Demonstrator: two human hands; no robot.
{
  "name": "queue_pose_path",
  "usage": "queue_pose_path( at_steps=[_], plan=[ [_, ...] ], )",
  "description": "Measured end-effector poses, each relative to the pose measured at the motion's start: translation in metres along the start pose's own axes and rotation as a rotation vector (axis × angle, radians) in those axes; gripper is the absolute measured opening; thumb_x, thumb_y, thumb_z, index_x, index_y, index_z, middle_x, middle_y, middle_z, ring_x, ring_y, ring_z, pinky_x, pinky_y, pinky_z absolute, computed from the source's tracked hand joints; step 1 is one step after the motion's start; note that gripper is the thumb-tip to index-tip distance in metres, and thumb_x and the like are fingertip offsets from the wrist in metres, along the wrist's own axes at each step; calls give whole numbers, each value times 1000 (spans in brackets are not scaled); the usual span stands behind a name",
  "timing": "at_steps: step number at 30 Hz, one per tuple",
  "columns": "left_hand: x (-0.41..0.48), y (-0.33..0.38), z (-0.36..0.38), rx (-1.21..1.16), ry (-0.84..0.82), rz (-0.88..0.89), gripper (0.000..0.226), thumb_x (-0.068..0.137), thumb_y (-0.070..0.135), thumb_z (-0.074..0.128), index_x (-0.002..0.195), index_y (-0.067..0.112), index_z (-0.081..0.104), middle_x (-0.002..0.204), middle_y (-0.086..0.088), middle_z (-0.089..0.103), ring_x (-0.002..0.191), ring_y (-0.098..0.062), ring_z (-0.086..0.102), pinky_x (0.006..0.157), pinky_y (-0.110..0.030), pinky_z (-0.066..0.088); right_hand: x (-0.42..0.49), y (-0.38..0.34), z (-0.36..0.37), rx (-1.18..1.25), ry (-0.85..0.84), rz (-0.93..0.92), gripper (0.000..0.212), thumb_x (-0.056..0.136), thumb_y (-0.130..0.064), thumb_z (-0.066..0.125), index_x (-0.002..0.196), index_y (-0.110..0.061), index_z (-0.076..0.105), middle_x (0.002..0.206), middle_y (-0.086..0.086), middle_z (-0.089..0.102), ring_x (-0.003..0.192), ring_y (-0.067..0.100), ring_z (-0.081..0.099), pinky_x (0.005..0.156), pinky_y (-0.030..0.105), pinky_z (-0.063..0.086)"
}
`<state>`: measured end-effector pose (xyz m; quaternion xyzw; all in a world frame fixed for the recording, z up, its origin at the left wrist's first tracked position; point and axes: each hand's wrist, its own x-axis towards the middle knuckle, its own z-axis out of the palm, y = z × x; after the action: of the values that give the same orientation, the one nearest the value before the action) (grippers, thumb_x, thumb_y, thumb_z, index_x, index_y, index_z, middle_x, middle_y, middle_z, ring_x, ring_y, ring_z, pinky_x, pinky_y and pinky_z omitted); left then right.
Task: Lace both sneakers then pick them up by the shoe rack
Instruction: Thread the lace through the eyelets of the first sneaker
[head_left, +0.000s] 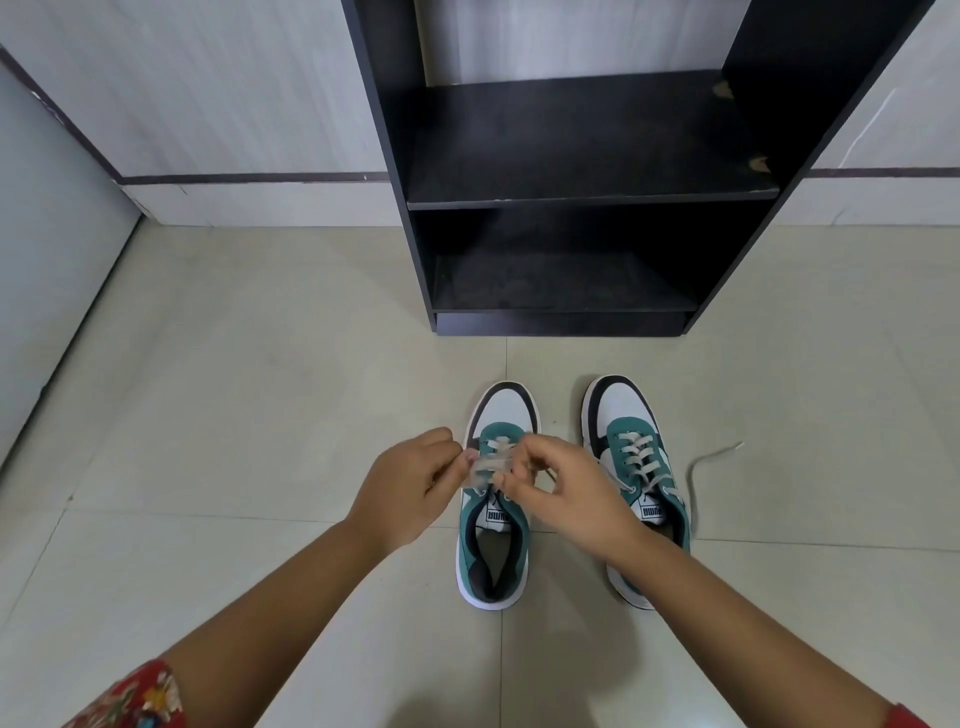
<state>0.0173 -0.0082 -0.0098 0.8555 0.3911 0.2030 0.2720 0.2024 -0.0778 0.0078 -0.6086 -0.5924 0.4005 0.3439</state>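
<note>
Teal, white and black, two sneakers stand side by side on the tiled floor at lower centre, toes toward the dark shoe rack at upper centre. Over the left sneaker the left hand and right hand each pinch its blurred pale lace. Beside it, the right sneaker is laced, one loose end trailing right across the floor
</note>
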Motion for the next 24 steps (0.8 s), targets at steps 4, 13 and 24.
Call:
queue_pose_path(
  at_steps=[4, 13, 24],
  plan=[
    [5, 8, -2, -459, -91, -224, 46, 94, 44, 35, 56, 24, 50, 57, 4, 48, 56, -12, 47, 60, -26, 41, 2, 6, 11, -269, 26, -31, 36, 77, -51, 58, 106, -30, 66, 87, -5, 51, 89, 14, 52, 81, 33, 48],
    [11, 11, -16, -370, 161, -248, 40, 93, 46, 36, 87, 20, 66, 66, 8, 65, 51, -10, 52, 52, -19, 42, 9, -15, -8, 253, 49, 143, 21, 90, -14, 58, 71, -8, 65, 105, -9, 59, 102, -5, 54, 87, 6, 37],
    [-27, -55, -1, 292, -237, -608, 16, 77, 34, 60, 68, 23, 52, 71, 5, 62, 72, -21, 60, 63, -28, 40, -2, 16, -35, -1072, -374, 609, 25, 82, -16, 49, 104, -14, 60, 105, 4, 64, 97, 24, 61, 66, 26, 38]
  ],
)
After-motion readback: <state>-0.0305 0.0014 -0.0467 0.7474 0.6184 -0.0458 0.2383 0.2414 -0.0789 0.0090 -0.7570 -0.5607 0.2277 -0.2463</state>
